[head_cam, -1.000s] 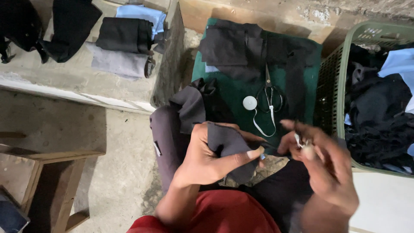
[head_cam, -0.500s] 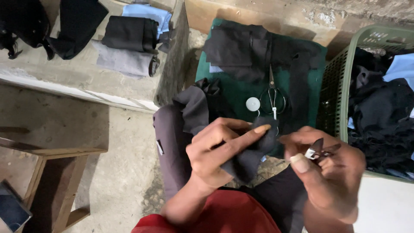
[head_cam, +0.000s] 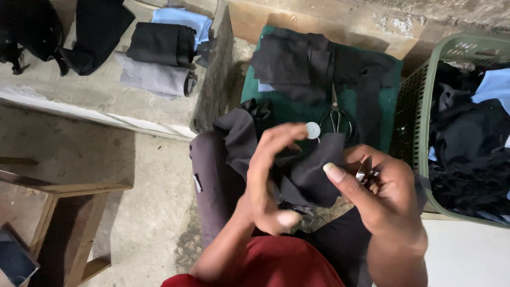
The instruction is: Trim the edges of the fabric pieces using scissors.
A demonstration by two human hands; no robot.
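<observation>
Over a concrete floor (head_cam: 133,180), the left hand (head_cam: 271,180) grasps a black cloth (head_cam: 311,170) — the right hand (head_cam: 388,194) pinches a small metal clipper (head_cam: 364,172).

A dark, flat rectangular screen device (head_cam: 13,260) lies at the near left corner beside the wooden stool (head_cam: 64,212); no packages, labels or signs show.

Tailoring workshop: scissors (head_cam: 334,118), cloth-filled basket (head_cam: 419,106).

The small metal tool (head_cam: 366,171) is mostly hidden by the right hand (head_cam: 390,199); the green basket (head_cam: 425,101) is cut off at the right edge.
</observation>
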